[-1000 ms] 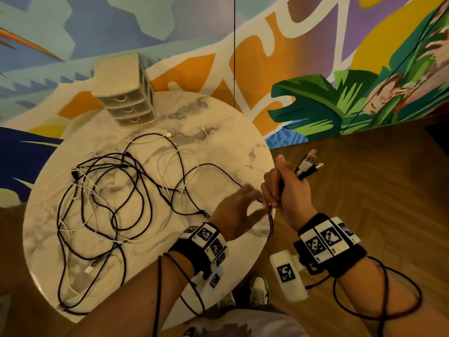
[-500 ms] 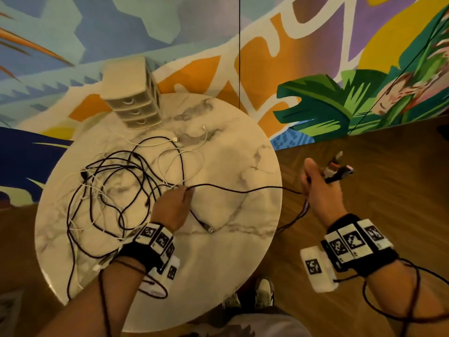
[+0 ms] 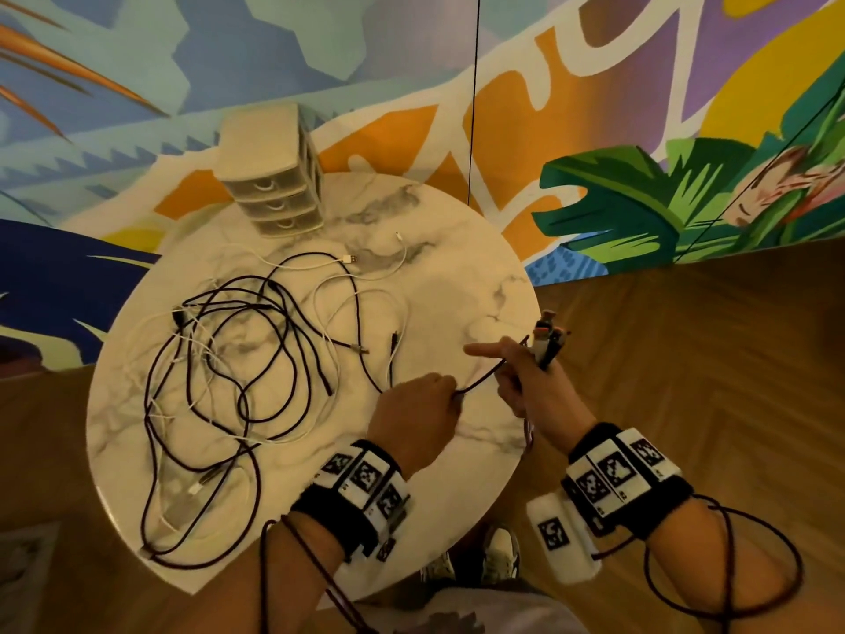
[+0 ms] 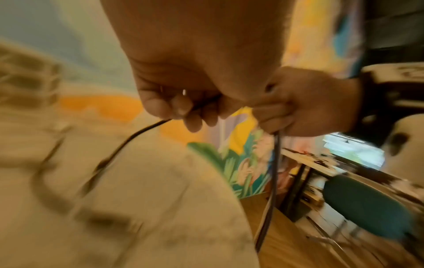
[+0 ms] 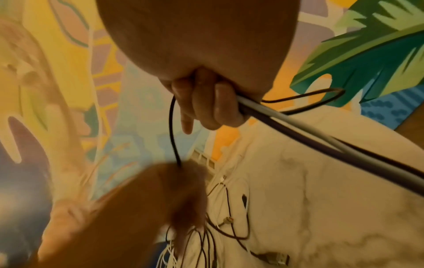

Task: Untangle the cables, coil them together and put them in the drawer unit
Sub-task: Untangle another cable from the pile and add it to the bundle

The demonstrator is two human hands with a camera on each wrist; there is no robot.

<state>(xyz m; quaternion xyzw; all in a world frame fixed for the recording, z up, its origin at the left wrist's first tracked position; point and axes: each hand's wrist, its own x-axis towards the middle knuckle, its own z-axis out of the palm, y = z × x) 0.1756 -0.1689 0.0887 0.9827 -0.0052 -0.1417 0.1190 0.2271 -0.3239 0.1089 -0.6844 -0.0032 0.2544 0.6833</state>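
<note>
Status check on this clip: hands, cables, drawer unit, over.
Left hand pinches a black cable. Right hand grips gathered cable ends. Tangle remains on table. Drawer unit closed.

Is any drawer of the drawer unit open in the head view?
No. All three drawers of the drawer unit sit flush and shut at the table's far edge.

A: left wrist view is mush, the table and the cables on it are just smears.

B: yep, and the right hand covers where the plugs join their cords. Left hand is a blur from the right wrist. Drawer unit contents? Can't tell, fronts too small.
</note>
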